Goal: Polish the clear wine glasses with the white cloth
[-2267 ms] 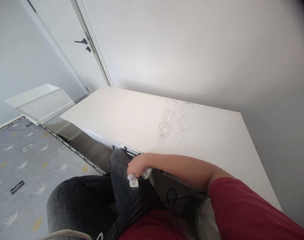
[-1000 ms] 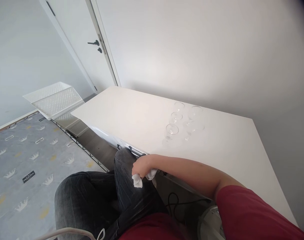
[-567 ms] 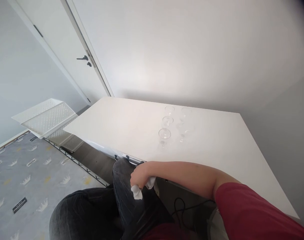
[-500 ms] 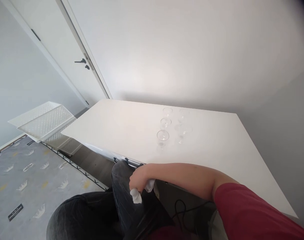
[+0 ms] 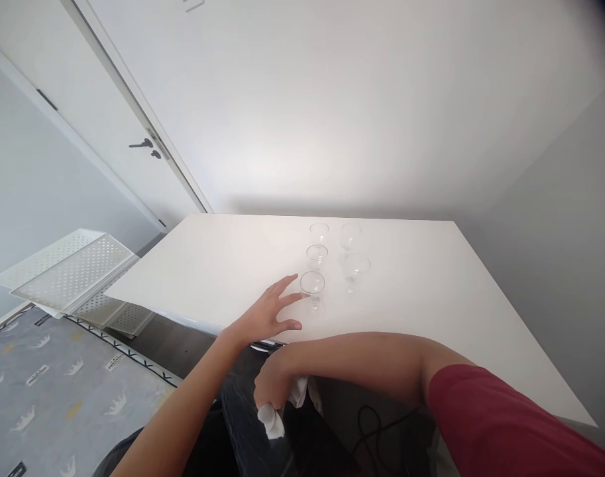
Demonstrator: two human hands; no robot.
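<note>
My left hand [image 5: 272,311] reaches over the white table, fingers spread and stretched toward the nearest clear stemmed glass [image 5: 313,283]. Its fingertips come right up to that glass; I cannot tell whether they touch it. Several more such glasses stand upright behind and to the right, among them one glass [image 5: 317,254] in the same row and another glass [image 5: 358,265] beside it. Below the table's front edge, over my lap, my right hand [image 5: 272,381] is closed around a white cloth [image 5: 271,421], whose ends stick out on both sides of the fist.
The white table [image 5: 406,285] runs along the wall. On the left are a white perforated rack [image 5: 73,271], a grey patterned mattress [image 5: 58,384] and a door with a dark handle [image 5: 142,144]. A black cable [image 5: 376,430] hangs below the table.
My left hand has come into view from the lower left and reached out to the nearest glass. The view has shifted slightly. My right hand still holds the cloth over my lap.
</note>
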